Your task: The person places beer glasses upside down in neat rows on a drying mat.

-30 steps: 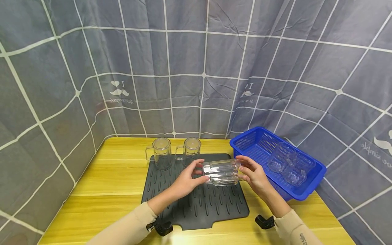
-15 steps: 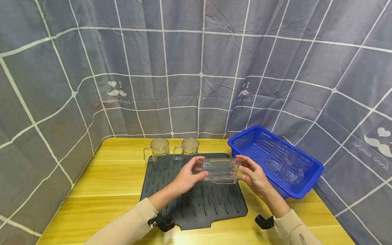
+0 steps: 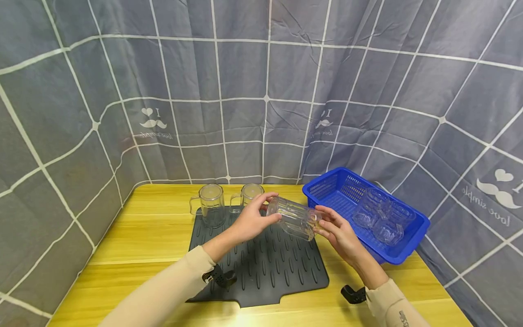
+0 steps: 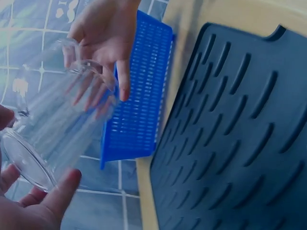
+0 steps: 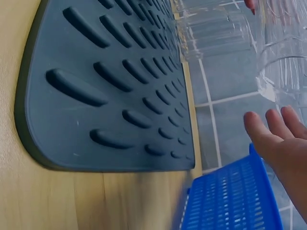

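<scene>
Since the earlier frame, the glass mug [image 3: 292, 217] has tilted, left end up. Head view, centre: your left hand [image 3: 250, 222] grips that end, your right hand [image 3: 342, 235] at the lower. Left wrist view: your left fingers pinch the base, lower left; a firm pinch should steady it. Right wrist view: your right fingers extend loosely near the rim; ribbed mat [image 5: 72, 127] upper left, wooden table [image 5: 53, 206] lower left, gray curtain [image 5: 230, 124] beyond.
</scene>
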Motion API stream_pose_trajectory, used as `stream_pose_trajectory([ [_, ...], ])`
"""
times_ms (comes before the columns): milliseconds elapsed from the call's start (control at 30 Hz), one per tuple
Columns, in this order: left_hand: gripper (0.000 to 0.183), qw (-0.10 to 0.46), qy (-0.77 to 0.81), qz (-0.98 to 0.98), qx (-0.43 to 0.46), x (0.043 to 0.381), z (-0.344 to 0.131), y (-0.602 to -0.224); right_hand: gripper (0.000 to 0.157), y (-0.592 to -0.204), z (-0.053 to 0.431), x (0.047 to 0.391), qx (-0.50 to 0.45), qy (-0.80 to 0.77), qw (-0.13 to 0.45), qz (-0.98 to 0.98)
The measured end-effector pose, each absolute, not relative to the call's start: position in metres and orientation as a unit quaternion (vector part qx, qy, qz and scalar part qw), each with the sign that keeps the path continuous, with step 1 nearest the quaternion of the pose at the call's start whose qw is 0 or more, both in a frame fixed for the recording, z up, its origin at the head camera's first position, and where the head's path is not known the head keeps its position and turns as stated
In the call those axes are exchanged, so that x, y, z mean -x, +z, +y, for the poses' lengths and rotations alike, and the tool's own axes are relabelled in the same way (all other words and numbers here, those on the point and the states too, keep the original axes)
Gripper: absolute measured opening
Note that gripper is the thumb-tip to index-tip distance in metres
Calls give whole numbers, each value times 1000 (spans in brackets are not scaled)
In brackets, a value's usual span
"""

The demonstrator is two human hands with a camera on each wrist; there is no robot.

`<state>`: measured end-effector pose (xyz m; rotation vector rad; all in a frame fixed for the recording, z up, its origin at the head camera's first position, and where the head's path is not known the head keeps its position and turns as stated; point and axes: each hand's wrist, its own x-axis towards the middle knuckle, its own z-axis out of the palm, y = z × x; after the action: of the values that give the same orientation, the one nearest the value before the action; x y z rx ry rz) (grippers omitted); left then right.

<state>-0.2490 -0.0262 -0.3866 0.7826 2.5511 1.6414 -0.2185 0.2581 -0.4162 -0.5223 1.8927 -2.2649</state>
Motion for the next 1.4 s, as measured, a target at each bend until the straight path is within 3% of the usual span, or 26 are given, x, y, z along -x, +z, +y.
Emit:
stream_pose_trajectory([
  [233,57,-21,449,851,-272,258,-17,-372,45,-415,271,219,190,-744,48,639],
  [833,57,-62,330,901,-276,294,5,-348,44,-424,290,218,169,-677,-12,716],
  [1400,62,-58,235,936,-257,318,31,-351,38,-430,286,205,183,-593,-36,783],
])
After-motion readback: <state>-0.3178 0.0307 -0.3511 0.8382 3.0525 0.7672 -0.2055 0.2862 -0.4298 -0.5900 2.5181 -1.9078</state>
